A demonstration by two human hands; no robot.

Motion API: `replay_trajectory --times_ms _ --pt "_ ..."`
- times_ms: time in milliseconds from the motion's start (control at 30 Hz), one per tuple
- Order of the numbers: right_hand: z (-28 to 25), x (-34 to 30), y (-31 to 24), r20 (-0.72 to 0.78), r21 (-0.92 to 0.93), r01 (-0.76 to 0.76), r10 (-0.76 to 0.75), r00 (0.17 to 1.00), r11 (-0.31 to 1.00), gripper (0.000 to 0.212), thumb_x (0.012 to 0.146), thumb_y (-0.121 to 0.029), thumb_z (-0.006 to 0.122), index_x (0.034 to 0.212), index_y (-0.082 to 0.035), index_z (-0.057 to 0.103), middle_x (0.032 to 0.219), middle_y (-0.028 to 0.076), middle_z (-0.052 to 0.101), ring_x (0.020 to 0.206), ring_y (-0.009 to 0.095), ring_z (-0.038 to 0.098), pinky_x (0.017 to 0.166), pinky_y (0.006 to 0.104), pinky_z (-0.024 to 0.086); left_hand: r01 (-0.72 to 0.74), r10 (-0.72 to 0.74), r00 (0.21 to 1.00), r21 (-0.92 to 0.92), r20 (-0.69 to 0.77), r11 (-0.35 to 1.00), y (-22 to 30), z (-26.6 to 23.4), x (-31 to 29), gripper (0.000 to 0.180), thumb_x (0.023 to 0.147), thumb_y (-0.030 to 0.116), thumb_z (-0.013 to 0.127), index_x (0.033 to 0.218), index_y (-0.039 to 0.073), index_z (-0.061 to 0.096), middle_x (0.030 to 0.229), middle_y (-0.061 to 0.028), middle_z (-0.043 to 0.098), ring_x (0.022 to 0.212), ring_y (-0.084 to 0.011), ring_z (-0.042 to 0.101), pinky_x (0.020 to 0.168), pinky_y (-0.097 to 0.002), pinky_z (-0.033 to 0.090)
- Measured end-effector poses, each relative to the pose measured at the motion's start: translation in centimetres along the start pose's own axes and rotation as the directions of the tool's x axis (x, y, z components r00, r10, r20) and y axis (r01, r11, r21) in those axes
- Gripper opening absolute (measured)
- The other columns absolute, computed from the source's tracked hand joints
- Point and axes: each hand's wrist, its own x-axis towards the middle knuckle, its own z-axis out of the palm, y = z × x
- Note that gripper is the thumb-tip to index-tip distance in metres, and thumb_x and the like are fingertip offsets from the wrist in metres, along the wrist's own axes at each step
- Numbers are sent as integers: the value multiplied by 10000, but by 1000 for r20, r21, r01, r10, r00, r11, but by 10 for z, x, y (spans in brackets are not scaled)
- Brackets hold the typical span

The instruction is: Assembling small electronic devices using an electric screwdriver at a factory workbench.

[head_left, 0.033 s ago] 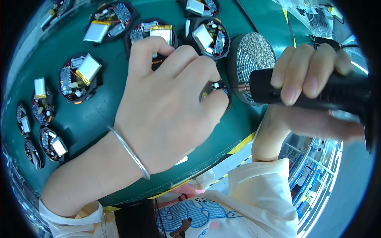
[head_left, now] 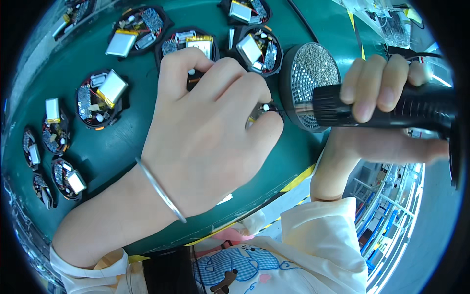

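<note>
Four open round cases are found grouped at the far left of the green bench. To their right, a larger open case is noted, in which a silver battery is set at a slant. Further right, the left hand is held back upward over the bench; its fingers are curled, and a half-hidden part is gripped between thumb and forefinger.

Should this part be of the cases' kind, it is judged light and stiff at the shell, but fragile at board and wires; it is best held by the black rim, with pressure kept off the soft battery. Only yellowish and dark bits of it can be seen. Its shape and tilt cannot be told.

Just beyond, a dark round dish is seen, with a perforated plate and heaped small metal pieces. In front of it, a black power screwdriver is pointed leftward. It is judged firm, fairly heavy and best held around the barrel. Contact between its tip and the part cannot be confirmed. At the right, the screwdriver is gripped by the right hand, with the fingers wrapped over the barrel.
</note>
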Motion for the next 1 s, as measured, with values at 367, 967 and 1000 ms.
replay_trajectory --times_ms 367,967,1000 --pt "-17 -17 -26 -485 -23 128 -123 866 992 667 742 -705 471 864 -51 526 673 16 477 548 113 457 558 269 369 -46 46 989 -2 139 999 4 -45 34 350 560 184 762 837 78 578 999 -77 542 863 -260 521 756 -351 374" --pt "-28 2 -36 118 -339 0 43 992 941 854 713 -777 452 1121 -32 538 819 46 543 605 159 535 572 321 423 -90 74 969 58 235 994 45 -1 -12 273 657 104 646 866 -51 565 1043 -182 538 935 -319 567 718 -345 516" --pt "-27 3 -36 112 -351 4 38 993 936 854 711 -777 454 1120 -31 538 820 47 543 605 159 534 572 322 423 -93 79 969 48 234 994 44 0 -13 273 657 104 646 866 -51 565 1043 -182 538 935 -319 567 718 -345 516"
